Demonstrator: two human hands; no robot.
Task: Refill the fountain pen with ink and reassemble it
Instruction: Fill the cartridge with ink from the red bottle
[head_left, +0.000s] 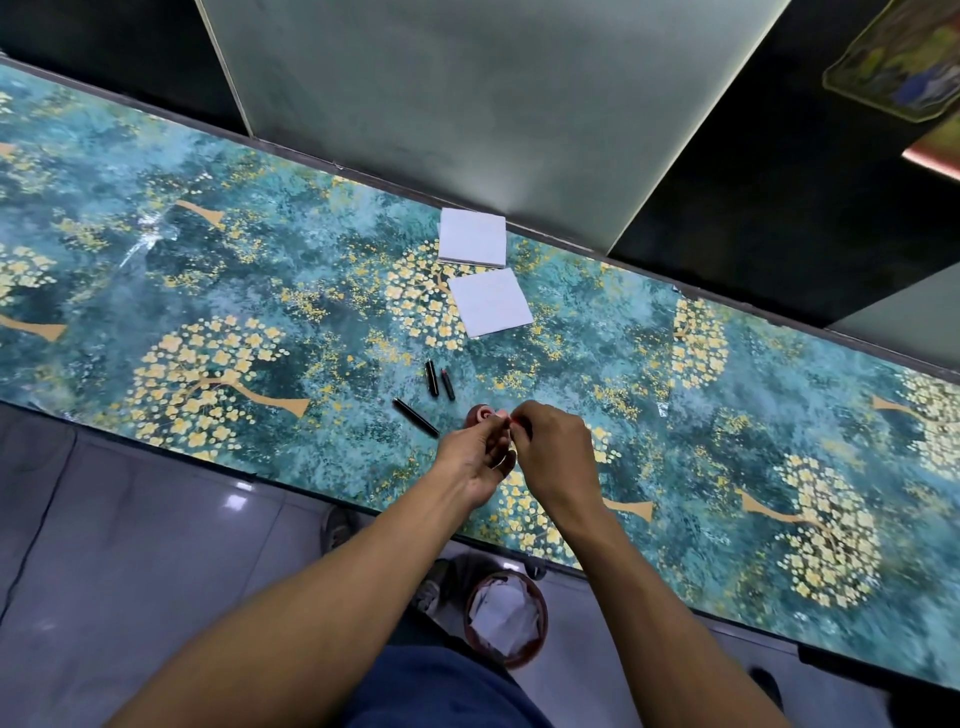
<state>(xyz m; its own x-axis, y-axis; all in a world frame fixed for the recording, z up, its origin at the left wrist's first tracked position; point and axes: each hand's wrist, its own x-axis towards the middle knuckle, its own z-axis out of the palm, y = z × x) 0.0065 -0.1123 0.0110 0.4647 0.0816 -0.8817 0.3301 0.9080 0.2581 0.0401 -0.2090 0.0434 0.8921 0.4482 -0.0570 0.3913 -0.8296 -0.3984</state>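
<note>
Over the teal floral table (218, 291), the left hand (475, 460) and right hand (553, 449) meet fingertip to fingertip, pinching something small; what it is I cannot tell. Just beyond them sits the reddish ink bottle (479, 414), with three dark pen parts (415, 417) nearby.

A single wide-angle camera sits on the person's head, looking steeply forward and down along both forearms to the left hand (480, 457) and right hand (550, 447), which meet near the frame's centre. Beyond the hands the patterned table (218, 291) runs diagonally across the view. Below the wrists the floor shows, so the camera stands well above everything.
</note>
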